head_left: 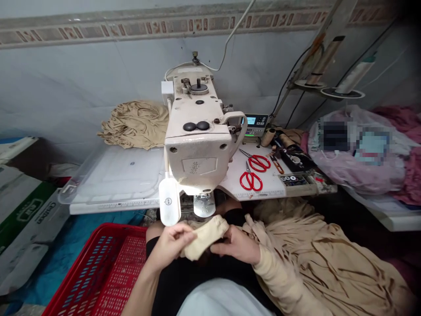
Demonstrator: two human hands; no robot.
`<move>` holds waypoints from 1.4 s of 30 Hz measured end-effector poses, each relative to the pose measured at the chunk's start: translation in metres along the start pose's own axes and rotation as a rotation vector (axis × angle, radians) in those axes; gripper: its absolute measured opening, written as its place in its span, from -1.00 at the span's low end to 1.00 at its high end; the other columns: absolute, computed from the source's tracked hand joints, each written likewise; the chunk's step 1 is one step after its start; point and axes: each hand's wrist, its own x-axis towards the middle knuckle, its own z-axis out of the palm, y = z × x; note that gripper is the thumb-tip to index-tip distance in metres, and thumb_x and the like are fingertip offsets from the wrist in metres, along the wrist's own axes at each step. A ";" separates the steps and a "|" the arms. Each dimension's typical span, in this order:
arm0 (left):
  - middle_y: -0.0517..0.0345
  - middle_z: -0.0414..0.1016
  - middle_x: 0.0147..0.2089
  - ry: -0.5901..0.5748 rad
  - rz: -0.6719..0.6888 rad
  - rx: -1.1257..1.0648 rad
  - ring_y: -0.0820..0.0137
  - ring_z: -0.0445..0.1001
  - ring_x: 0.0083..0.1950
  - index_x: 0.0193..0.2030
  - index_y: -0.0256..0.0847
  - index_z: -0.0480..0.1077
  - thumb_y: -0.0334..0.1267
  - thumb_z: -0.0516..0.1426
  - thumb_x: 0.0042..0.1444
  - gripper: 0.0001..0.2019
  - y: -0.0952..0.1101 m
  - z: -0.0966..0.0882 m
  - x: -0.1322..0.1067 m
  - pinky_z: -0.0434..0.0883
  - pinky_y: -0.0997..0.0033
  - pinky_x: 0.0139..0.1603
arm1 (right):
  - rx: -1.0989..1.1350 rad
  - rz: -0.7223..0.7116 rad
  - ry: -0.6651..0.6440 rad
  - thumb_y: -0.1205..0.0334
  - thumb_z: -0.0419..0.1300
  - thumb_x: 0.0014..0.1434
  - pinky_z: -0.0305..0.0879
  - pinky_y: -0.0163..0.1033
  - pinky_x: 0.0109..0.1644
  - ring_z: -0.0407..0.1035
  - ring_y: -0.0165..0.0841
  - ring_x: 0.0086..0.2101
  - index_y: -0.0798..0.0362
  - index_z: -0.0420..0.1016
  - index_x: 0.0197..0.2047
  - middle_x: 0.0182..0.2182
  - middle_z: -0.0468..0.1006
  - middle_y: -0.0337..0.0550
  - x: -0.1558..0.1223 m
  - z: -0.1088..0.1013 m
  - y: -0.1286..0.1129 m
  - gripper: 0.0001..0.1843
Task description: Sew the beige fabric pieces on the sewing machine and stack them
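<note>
Left hand (170, 246), right hand (235, 245) together, clamped on folded beige cloth (205, 237); part hidden within grip.

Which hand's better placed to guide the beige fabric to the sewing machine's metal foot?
Left, probably: the left hand grips the folded beige fabric with a bare forearm, while the right hand has beige cloth covering its forearm.

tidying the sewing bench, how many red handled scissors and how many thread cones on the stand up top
red-handled scissors: 2
thread cones on the stand: 2
total: 4
</note>
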 end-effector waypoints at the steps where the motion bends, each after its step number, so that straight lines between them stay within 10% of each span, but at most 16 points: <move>1: 0.08 0.52 -0.50 -0.139 0.013 0.025 0.42 0.39 -0.56 -0.29 -0.30 0.62 0.04 0.24 0.21 -0.62 0.001 0.004 -0.003 0.30 0.51 -0.59 | 0.055 -0.056 0.029 -0.12 0.34 0.20 0.47 -0.29 -0.31 0.54 -0.28 -0.30 0.10 0.68 -0.09 -0.25 0.69 -0.06 0.000 0.004 -0.003 -0.56; 4: 0.00 0.59 -0.36 -0.363 0.142 0.153 0.34 0.49 -0.39 -0.28 -0.27 0.65 -0.05 0.24 0.25 -0.70 0.010 0.008 -0.007 0.40 0.44 -0.38 | 0.154 -0.082 0.095 -0.18 0.20 0.31 0.41 -0.33 -0.34 0.48 -0.37 -0.41 0.14 0.67 -0.25 -0.38 0.65 -0.09 0.001 0.010 -0.012 -0.49; 10: 0.01 0.59 -0.25 -0.105 0.195 0.192 0.32 0.51 -0.27 -0.25 -0.25 0.59 -0.08 0.25 0.25 -0.75 0.020 0.016 0.005 0.38 0.45 -0.29 | -0.229 0.018 -0.181 -0.06 0.28 0.23 -0.02 -0.42 -0.61 0.14 -0.51 -0.64 0.10 0.48 -0.53 -0.69 0.34 -0.35 -0.003 0.005 -0.026 -0.55; 17: 0.21 0.43 -0.48 -0.479 0.182 0.282 0.45 0.32 -0.47 -0.25 -0.28 0.56 0.00 0.25 0.21 -0.68 0.015 0.035 0.013 0.21 0.53 -0.47 | -0.466 -0.048 -0.229 0.06 0.43 0.07 -0.09 -0.40 -0.61 0.06 -0.53 -0.64 0.09 0.55 -0.55 -0.71 0.21 -0.41 -0.007 -0.006 -0.022 -0.68; 23: 0.29 0.25 -0.53 -0.165 0.067 0.094 0.53 0.18 -0.52 -0.30 -0.29 0.49 -0.05 0.20 0.29 -0.69 0.004 0.023 0.007 0.11 0.56 -0.51 | -0.153 0.032 0.057 -0.06 0.31 0.22 0.28 -0.35 -0.51 0.34 -0.42 -0.57 0.12 0.69 -0.27 -0.54 0.54 -0.19 -0.008 -0.020 -0.009 -0.62; 28: 0.30 0.29 -0.51 0.003 0.107 -0.062 0.54 0.23 -0.58 -0.01 -0.27 0.54 -0.07 0.24 0.26 -0.68 0.002 0.020 0.001 0.19 0.55 -0.55 | -0.182 -0.107 0.243 -0.02 0.30 0.25 0.21 -0.32 -0.49 0.31 -0.41 -0.56 0.13 0.66 -0.34 -0.55 0.53 -0.19 -0.002 -0.011 -0.025 -0.64; 35: 0.06 0.60 -0.31 0.108 0.443 0.366 0.40 0.49 -0.35 -0.06 -0.21 0.64 -0.26 0.15 0.35 -0.79 0.025 0.003 -0.005 0.37 0.47 -0.30 | -0.548 -0.349 0.347 0.13 0.26 0.31 0.18 -0.25 -0.40 0.34 -0.37 -0.51 0.06 0.65 -0.40 -0.52 0.56 -0.19 -0.006 0.006 -0.065 -0.72; 42: 0.12 0.64 -0.27 0.286 0.272 0.245 0.35 0.55 -0.27 -0.23 -0.22 0.61 -0.17 0.20 0.28 -0.81 0.032 0.007 0.010 0.43 0.46 -0.24 | -0.328 -0.282 0.453 0.08 0.30 0.26 0.15 -0.26 -0.44 0.27 -0.38 -0.51 0.12 0.63 -0.40 -0.55 0.50 -0.20 0.011 0.000 -0.060 -0.70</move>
